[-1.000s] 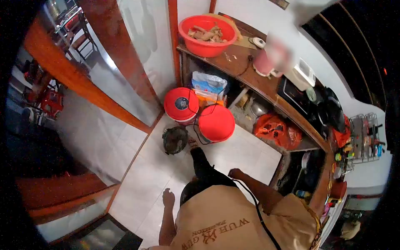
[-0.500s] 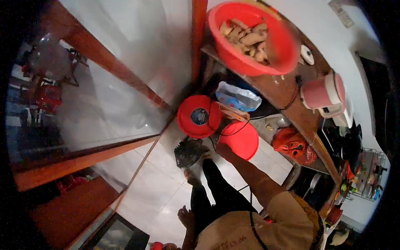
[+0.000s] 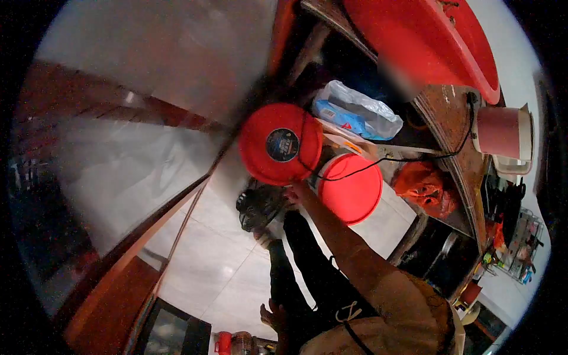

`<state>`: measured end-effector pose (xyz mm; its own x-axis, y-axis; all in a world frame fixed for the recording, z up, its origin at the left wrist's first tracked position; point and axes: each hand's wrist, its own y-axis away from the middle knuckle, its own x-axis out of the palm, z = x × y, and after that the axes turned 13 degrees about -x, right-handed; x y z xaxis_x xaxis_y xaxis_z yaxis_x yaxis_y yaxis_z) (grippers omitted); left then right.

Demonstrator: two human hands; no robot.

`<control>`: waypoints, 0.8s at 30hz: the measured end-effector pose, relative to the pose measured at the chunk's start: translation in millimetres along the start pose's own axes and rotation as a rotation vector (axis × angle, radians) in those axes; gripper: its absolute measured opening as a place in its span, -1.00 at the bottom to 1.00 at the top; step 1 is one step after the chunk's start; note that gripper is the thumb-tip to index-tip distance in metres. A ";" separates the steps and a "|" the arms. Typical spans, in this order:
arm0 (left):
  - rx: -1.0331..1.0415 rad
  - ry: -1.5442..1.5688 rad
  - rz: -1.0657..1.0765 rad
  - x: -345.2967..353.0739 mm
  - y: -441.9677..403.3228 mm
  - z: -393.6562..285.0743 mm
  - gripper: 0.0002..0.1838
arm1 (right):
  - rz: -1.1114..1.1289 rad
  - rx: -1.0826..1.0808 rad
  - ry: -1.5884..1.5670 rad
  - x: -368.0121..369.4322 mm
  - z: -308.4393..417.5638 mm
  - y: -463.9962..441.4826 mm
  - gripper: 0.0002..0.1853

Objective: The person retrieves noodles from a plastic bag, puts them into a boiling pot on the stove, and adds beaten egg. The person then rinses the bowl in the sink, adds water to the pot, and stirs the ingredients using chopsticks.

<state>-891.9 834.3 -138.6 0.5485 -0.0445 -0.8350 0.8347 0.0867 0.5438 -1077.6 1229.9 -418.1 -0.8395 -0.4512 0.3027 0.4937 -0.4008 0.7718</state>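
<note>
My right hand (image 3: 294, 193) reaches down to the gap between a round red lid (image 3: 254, 145) and a black plastic-lined bin (image 3: 260, 208) on the floor. Its fingers are small and dark, partly hidden against the bin, so their grip cannot be made out. A second red lid (image 3: 355, 198) lies on a bucket just right of my right forearm. My left hand (image 3: 271, 315) hangs low beside my leg, fingers apart, with nothing in it. A black cord runs across the first lid and over the second one.
A large red basin (image 3: 414, 44) overhangs the wooden counter (image 3: 441, 115) edge, near a pink jug (image 3: 502, 133). Under the counter lie a clear-and-blue plastic bag (image 3: 361, 115) and an orange-red bag (image 3: 427, 189). A glass-panelled wooden frame stands at left.
My right hand has moved from beside my body down to the bin and red lid. The view has come lower and closer to the buckets. My left hand stays low and empty.
</note>
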 end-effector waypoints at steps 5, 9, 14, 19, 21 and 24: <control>-0.054 0.085 0.111 -11.1 -2.8 -7.4 -0.45 | -0.152 -0.024 -0.275 26.3 14.3 9.2 -0.66; -0.055 0.136 0.128 -4.8 4.7 -2.2 -0.47 | 0.013 -0.149 -0.304 6.0 5.6 6.7 -0.62; -0.117 0.685 0.221 34.4 -1.9 19.3 -0.49 | 0.013 0.031 -0.415 8.9 40.2 30.9 -0.60; -0.094 0.546 0.237 19.4 -10.5 4.7 -0.51 | 0.050 0.274 -0.612 -30.5 82.5 71.4 -0.59; -0.135 0.566 0.232 -18.2 -14.0 -20.4 -0.53 | -0.053 0.277 -0.561 -24.1 120.8 113.4 -0.62; -0.130 0.573 0.279 -33.3 -17.5 -29.7 -0.57 | -0.240 0.273 -0.403 6.4 181.7 188.8 -0.66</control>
<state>-926.2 863.8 -122.8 0.6012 0.5319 -0.5963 0.6324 0.1395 0.7620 -1031.0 1296.1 -168.9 -0.9685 -0.0093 0.2489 0.2453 -0.2091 0.9466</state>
